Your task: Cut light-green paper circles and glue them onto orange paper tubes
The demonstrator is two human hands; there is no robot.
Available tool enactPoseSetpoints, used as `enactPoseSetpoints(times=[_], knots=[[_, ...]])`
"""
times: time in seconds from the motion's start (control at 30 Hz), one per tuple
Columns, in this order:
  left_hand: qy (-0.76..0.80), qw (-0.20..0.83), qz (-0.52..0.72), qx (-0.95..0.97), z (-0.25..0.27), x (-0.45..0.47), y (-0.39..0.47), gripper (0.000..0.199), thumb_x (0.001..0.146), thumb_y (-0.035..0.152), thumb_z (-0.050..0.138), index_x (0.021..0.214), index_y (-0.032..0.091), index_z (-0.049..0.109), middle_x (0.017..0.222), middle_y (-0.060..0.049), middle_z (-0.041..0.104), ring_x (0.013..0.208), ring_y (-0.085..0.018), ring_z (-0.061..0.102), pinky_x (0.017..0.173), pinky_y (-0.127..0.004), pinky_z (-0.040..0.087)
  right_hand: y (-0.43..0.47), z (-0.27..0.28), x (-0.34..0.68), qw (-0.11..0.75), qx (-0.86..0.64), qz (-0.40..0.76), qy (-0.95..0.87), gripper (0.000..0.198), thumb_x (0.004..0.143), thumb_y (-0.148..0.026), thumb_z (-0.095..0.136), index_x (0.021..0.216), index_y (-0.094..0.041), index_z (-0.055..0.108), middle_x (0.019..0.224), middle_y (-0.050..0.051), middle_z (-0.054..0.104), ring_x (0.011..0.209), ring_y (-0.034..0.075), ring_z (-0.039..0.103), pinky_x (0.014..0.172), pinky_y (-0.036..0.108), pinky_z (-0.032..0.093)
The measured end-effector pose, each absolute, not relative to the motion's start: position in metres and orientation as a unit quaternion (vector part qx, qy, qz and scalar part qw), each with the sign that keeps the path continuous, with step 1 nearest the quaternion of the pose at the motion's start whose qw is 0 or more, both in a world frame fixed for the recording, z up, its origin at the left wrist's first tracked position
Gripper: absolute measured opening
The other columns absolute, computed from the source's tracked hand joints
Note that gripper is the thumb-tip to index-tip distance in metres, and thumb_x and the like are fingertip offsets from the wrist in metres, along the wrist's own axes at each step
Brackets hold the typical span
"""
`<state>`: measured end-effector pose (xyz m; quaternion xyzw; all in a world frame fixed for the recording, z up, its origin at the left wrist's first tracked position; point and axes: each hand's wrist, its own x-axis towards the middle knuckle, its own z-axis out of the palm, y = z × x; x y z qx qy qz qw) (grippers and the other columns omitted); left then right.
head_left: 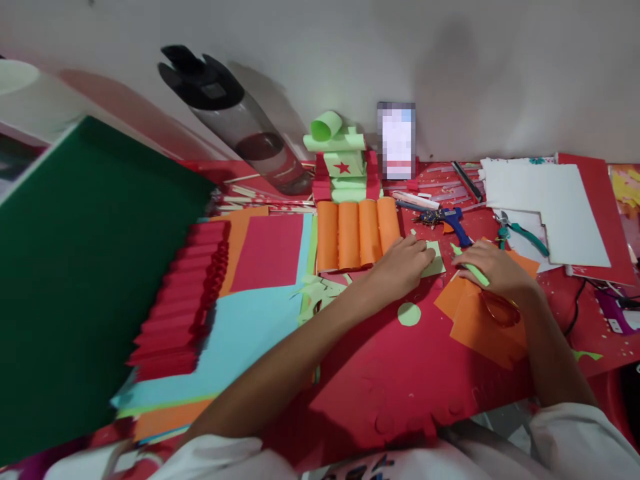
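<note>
My left hand (406, 263) is closed, its fingertips on a small light green paper piece (437, 259) lying on the red table. My right hand (494, 268) is curled round a bright green paper strip (476, 275), whose end sticks out past the fingers. Under that palm, a pair of scissors (500, 312) with orange handle loops lies on orange paper sheets (487, 330). Between my forearms is a round green paper disc (409, 314). Several orange paper rolls (349, 233) stand side by side just left of my left hand.
A green paper model (345, 163) with a red star stands behind the rolls, beside a phone (397, 141) and a water bottle (245, 127). A blue glue gun (453, 223) and pliers (525, 233) lie beyond my right hand. Pleated red paper (180, 300) and a large green board (100, 280) are left.
</note>
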<state>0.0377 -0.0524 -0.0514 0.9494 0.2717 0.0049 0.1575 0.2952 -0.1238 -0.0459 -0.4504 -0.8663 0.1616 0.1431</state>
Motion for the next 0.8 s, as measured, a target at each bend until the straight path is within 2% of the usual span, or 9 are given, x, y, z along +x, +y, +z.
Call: enactPoseSetpoints(times=[0.07,0.13,0.2,0.33,0.43,0.57,0.67,0.8], knots=[[0.256,0.177,0.003,0.95,-0.031,0.028,-0.055,0.025,0.095,0.003,0.049,0.102,0.016,0.069,0.102,-0.01,0.073,0.097,-0.027,0.063,0.081,-0.036,0.041,-0.125,-0.052,0.296,0.127,-0.435,0.181,-0.873,0.022,0.107,-0.033,0.061,0.115,-0.02,0.077,0.102,0.012,0.079,0.098,0.028,0.064,0.086,0.04,0.05],[0.242,0.211,-0.047,0.946,-0.01,0.016,-0.059,0.018,0.095,0.007,0.054,0.094,0.019,0.068,0.088,-0.006,0.07,0.083,-0.023,0.063,0.071,-0.033,0.038,-0.125,-0.055,0.295,0.121,-0.423,0.194,-0.877,0.022,0.107,-0.033,0.06,0.115,-0.02,0.077,0.101,0.012,0.079,0.097,0.029,0.062,0.084,0.039,0.049],[0.242,0.233,-0.105,0.936,0.007,0.006,-0.062,0.012,0.097,0.014,0.057,0.094,0.02,0.068,0.084,-0.006,0.069,0.074,-0.022,0.063,0.065,-0.032,0.036,-0.126,-0.057,0.293,0.116,-0.418,0.206,-0.877,0.021,0.108,-0.029,0.058,0.114,-0.02,0.076,0.099,0.011,0.078,0.097,0.028,0.06,0.083,0.038,0.048],[0.243,0.234,-0.208,0.918,0.019,-0.003,-0.067,0.015,0.096,0.013,0.059,0.088,0.021,0.069,0.079,-0.006,0.071,0.069,-0.022,0.064,0.062,-0.031,0.033,-0.127,-0.059,0.29,0.112,-0.436,0.218,-0.866,0.021,0.108,-0.021,0.055,0.111,-0.022,0.076,0.095,0.01,0.075,0.098,0.027,0.059,0.081,0.036,0.046],[0.278,0.222,-0.262,0.897,0.017,-0.002,-0.071,0.016,0.091,0.009,0.061,0.084,0.02,0.07,0.082,-0.007,0.074,0.072,-0.023,0.067,0.061,-0.03,0.032,-0.128,-0.057,0.289,0.131,-0.442,0.217,-0.861,0.017,0.107,-0.026,0.058,0.107,-0.023,0.076,0.095,0.009,0.074,0.097,0.026,0.061,0.081,0.036,0.047],[0.292,0.207,-0.269,0.894,0.021,-0.002,-0.074,0.019,0.093,0.009,0.057,0.092,0.02,0.073,0.094,-0.01,0.078,0.081,-0.026,0.071,0.06,-0.03,0.032,-0.133,-0.051,0.285,0.225,-0.466,0.226,-0.825,0.02,0.11,-0.034,0.057,0.112,-0.024,0.074,0.104,0.008,0.077,0.097,0.025,0.067,0.086,0.037,0.051],[0.287,0.185,-0.253,0.905,0.029,-0.005,-0.073,0.022,0.101,0.017,0.051,0.099,0.021,0.073,0.093,-0.01,0.078,0.077,-0.026,0.071,0.062,-0.031,0.035,-0.135,-0.05,0.283,0.337,-0.515,0.249,-0.748,0.025,0.11,-0.037,0.057,0.125,-0.028,0.074,0.112,0.006,0.08,0.101,0.024,0.073,0.09,0.037,0.054],[0.332,0.162,-0.207,0.906,0.029,-0.011,-0.067,0.028,0.107,0.026,0.045,0.11,0.022,0.073,0.096,-0.011,0.079,0.079,-0.027,0.071,0.069,-0.032,0.04,-0.134,-0.054,0.287,0.432,-0.563,0.274,-0.649,0.031,0.108,-0.044,0.058,0.128,-0.027,0.076,0.098,0.003,0.081,0.089,0.022,0.076,0.082,0.036,0.058]])
